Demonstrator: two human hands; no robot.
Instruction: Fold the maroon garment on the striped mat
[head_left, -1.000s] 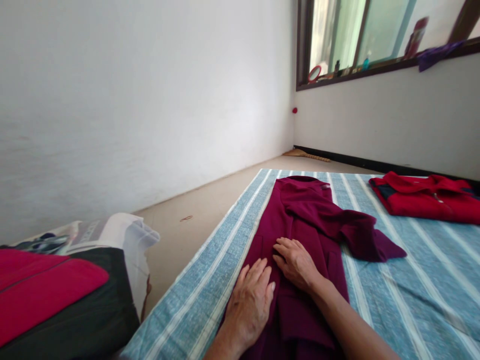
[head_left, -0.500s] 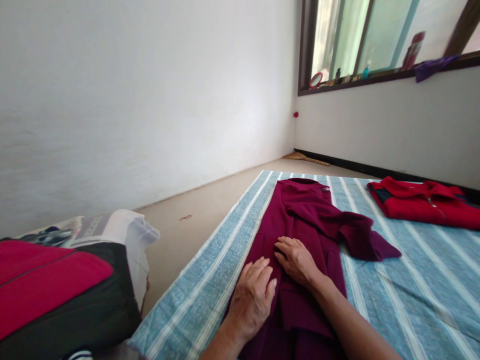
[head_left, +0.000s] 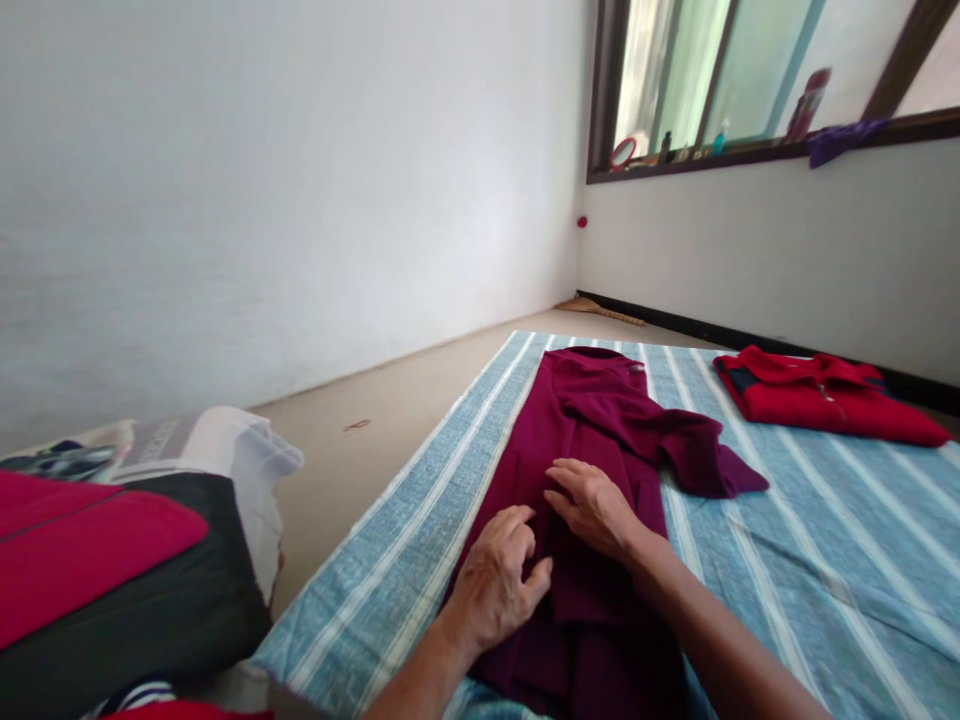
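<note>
Maroon garment [head_left: 581, 420] under both our hands, long axis running straight away from us along blue striped mat [head_left: 840, 560]. Right hand [head_left: 592, 510] open, flat on cloth, nearer far end. Left hand [head_left: 495, 580] curled at garment's edge; grip on cloth unclear.

Bright daylight from the window [head_left: 675, 85] fills the room evenly; its panes glare white, shadows stay soft, and the wide lens bends the edges.

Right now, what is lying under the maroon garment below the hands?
A blue striped cloth lies under the maroon garment, showing on both sides. The part beneath is covered, so it cannot be seen.
</note>
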